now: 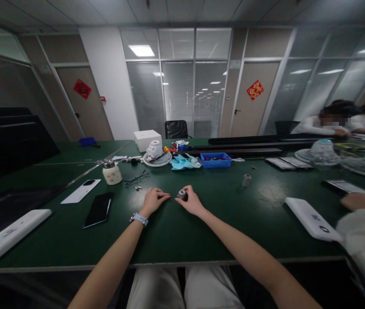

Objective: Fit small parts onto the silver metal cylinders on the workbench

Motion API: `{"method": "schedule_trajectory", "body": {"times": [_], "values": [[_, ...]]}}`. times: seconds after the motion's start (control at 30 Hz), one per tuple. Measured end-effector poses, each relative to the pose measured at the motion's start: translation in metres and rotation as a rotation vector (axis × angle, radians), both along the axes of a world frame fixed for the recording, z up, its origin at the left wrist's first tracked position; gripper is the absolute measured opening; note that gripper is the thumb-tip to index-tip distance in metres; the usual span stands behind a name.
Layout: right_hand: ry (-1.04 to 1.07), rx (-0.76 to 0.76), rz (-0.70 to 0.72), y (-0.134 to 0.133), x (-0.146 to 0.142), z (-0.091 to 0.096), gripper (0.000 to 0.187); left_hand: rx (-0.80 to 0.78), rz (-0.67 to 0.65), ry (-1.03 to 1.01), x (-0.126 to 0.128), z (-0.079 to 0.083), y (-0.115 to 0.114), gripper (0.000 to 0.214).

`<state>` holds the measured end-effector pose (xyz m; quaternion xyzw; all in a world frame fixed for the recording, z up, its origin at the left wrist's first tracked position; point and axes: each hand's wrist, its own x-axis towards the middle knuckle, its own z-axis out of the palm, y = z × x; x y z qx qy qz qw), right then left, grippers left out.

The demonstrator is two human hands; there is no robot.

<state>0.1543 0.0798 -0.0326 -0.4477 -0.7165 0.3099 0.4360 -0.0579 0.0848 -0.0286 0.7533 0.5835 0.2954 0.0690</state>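
My right hand (193, 202) pinches a small silvery cylindrical motor (182, 195) between thumb and fingers, close to the green tabletop. A little to its left is my left hand (152, 201), thumb and fingertips pressed together and pointing at the motor without touching it. Whatever those left fingertips may hold is too small to make out. A grey-banded watch sits on my left wrist. Farther right, a second motor of the same look (246, 180) stands upright on the table (214, 240).
Behind my hands lie blue fan blades (184, 162), a white fan (155, 153) and a blue basket (216, 160). Left are a jar (112, 173), glasses (137, 178), an earbud (138, 188) and a black phone (98, 209). A white power bank (312, 219) and a co-worker's arm (362, 204) are right.
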Motion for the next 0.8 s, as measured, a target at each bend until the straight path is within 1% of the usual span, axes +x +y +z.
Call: {"method": "schedule_trajectory", "body": {"times": [0.1,0.2,0.27,0.37,0.47,0.53,0.63,0.7,0.8], "values": [[-0.011,-0.025,-0.035,0.009,0.019,0.001,0.04,-0.005,0.025,0.026,0.0,-0.001,-0.001,0.036],[-0.013,-0.023,-0.068,0.019,0.039,0.001,0.039,0.025,0.063,-0.029,-0.001,0.0,-0.001,0.04],[-0.003,-0.01,-0.097,0.023,0.048,-0.001,0.045,0.055,0.114,-0.094,-0.002,0.002,-0.001,0.043],[0.033,-0.032,-0.132,0.025,0.051,-0.005,0.057,0.087,0.184,-0.202,-0.004,0.005,-0.002,0.049],[0.1,-0.095,-0.121,0.027,0.049,-0.006,0.057,0.088,0.242,-0.234,-0.004,0.006,-0.003,0.052],[0.213,-0.2,-0.099,0.03,0.048,-0.003,0.054,0.076,0.281,-0.227,-0.004,0.006,-0.003,0.051],[0.455,-0.417,-0.099,0.034,0.053,0.007,0.044,0.063,0.338,-0.232,-0.003,0.006,-0.003,0.044],[0.54,-0.493,-0.104,0.036,0.06,0.015,0.031,0.052,0.364,-0.252,-0.004,0.007,-0.003,0.041],[0.662,-0.608,-0.002,0.034,0.07,0.026,0.01,0.051,0.385,-0.276,-0.006,0.006,0.0,0.039]]}}
